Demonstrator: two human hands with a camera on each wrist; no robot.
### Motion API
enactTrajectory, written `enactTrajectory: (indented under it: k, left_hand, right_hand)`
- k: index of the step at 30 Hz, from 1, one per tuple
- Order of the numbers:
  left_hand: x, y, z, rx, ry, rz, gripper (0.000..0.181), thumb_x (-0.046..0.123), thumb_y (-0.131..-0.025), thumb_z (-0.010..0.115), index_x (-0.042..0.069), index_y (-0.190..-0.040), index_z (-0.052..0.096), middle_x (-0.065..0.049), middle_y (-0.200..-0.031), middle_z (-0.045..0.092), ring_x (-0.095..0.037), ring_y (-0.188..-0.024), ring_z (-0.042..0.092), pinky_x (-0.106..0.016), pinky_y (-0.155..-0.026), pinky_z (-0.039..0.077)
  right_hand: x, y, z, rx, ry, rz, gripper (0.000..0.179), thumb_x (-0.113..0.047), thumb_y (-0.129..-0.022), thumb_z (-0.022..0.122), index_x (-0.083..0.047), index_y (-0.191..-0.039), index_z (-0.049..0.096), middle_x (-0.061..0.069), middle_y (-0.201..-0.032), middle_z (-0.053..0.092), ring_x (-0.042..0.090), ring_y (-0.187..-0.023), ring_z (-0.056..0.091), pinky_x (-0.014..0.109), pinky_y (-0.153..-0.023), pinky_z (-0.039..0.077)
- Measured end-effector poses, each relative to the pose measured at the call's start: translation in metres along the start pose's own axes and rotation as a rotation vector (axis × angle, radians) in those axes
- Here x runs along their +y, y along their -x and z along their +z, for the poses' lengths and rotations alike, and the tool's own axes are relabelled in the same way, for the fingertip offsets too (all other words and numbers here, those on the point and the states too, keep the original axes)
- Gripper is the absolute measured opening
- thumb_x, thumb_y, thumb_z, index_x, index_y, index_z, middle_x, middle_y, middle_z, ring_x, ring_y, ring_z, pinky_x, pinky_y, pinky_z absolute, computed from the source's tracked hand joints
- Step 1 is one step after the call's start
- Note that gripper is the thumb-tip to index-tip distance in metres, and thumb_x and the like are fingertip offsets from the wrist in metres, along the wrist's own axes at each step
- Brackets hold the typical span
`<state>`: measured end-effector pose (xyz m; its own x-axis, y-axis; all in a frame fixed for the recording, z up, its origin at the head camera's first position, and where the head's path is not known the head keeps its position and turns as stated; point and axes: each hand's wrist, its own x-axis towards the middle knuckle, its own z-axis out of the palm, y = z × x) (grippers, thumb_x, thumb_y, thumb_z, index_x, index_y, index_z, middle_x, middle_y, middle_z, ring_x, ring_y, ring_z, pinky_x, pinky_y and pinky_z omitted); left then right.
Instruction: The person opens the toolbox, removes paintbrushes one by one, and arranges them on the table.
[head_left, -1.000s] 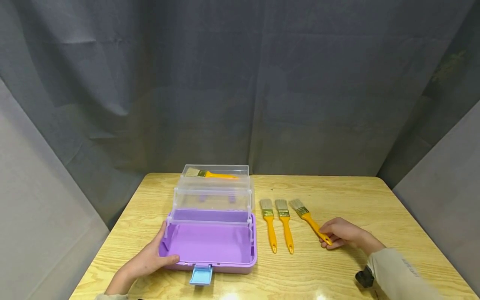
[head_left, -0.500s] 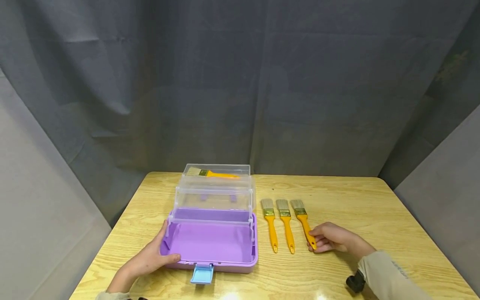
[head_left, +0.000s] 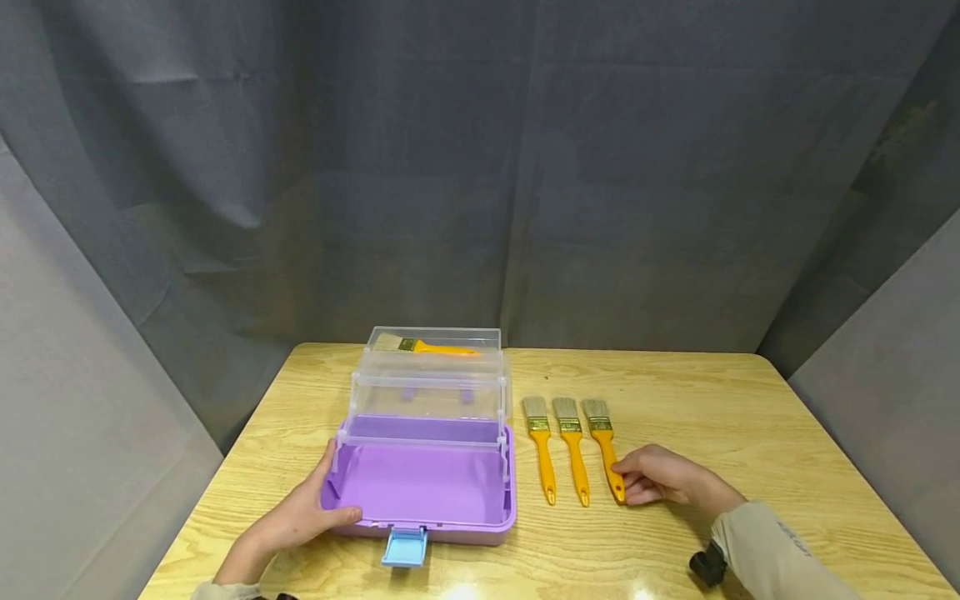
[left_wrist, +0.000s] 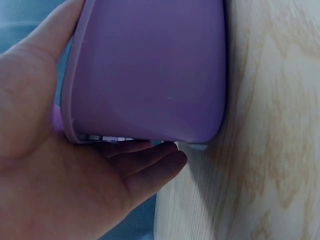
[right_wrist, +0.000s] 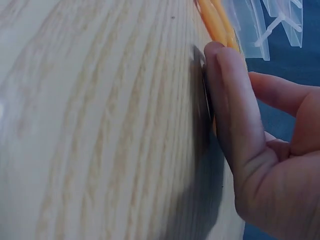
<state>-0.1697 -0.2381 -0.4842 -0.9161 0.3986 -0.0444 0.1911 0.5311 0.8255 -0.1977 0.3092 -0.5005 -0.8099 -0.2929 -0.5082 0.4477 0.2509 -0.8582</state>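
Observation:
A purple storage box (head_left: pixel 420 492) stands with its clear stepped trays (head_left: pixel 427 392) raised and its blue latch (head_left: pixel 405 547) hanging down in front. My left hand (head_left: pixel 300 512) grips the box's left end, thumb on the front rim and fingers around the far side; the left wrist view shows the purple end wall (left_wrist: pixel 150 70) close up. To the right lie two paintbrushes side by side, a left paintbrush (head_left: pixel 543 458) and a middle paintbrush (head_left: pixel 576 458). Beside them, my right hand (head_left: pixel 660 475) pinches the handle end of a right paintbrush (head_left: pixel 603 442), its bristles pointing away.
Another yellow-handled paintbrush (head_left: pixel 435 346) lies crosswise in the top clear tray at the back. The wooden table (head_left: pixel 697 400) has a grey curtain (head_left: pixel 637 208) behind it and pale panels on both sides.
My right hand has moved left, swinging the right paintbrush's handle over until the brush lies almost parallel to the other two. The left hand has stayed on the box.

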Motion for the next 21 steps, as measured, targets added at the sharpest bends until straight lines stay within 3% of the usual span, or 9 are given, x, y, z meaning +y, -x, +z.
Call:
enactTrajectory:
  k: [13,21]
  left_hand:
    - [-0.002,0.005,-0.001,0.002,0.004,-0.019,0.115,0.024,-0.080,0.076,0.000,-0.148,-0.013,-0.031,-0.152,-0.004,-0.048,-0.137,0.006,-0.061,-0.107,0.010]
    - [0.000,0.000,-0.001,0.000,0.009,-0.012,0.115,0.025,-0.080,0.077,0.003,-0.149,-0.013,-0.030,-0.152,-0.005,-0.047,-0.137,0.004,-0.060,-0.107,0.008]
  right_hand:
    - [-0.018,0.001,0.006,0.120,0.202,-0.058,0.025,-0.019,-0.093,0.058,0.004,-0.083,0.058,0.005,-0.061,0.057,0.009,-0.047,0.057,0.026,-0.049,0.053]
    - [-0.076,-0.006,0.017,0.190,0.337,-0.279,0.023,-0.015,-0.094,0.059,0.007,-0.089,0.059,0.014,-0.071,0.061,0.025,-0.064,0.062,0.038,-0.059,0.055]
